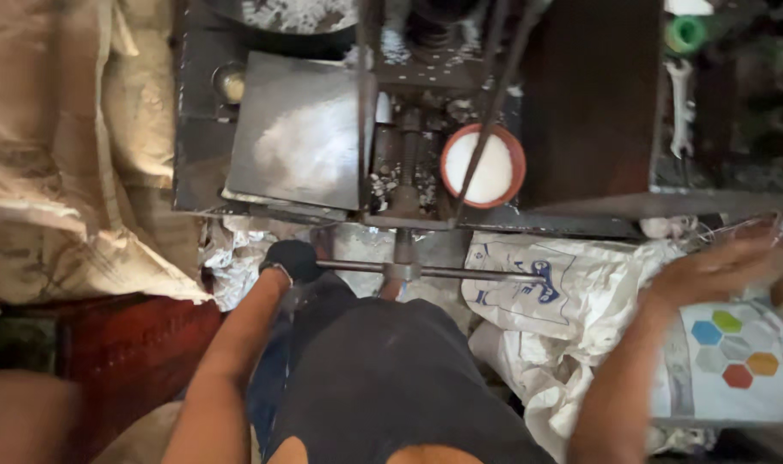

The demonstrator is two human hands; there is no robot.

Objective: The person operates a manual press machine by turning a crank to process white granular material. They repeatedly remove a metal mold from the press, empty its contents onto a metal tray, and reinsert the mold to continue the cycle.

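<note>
Dark trousers (391, 378) fill the near view. Beyond them stands a black press (409, 103) with a grey plate (297, 137). White sacks (581, 301) lie at the right. Left hand (290, 260), gloved, has its grip wrapped round the bar (426, 271). Right hand (718, 266), blurred, seems spread over the sacks. Orange bowl (483, 166) holds white powder.

My left hand (290, 260) wears a black glove on the grey steel bar (426, 271). The round bowl (483, 166) is orange-red, its powder white. The metal plate (299, 131) is dark grey, dusted white. By my right hand (716, 268), a white sack (735, 361) shows blue, green, orange, red and grey hexagons. My shirt is black.
</note>
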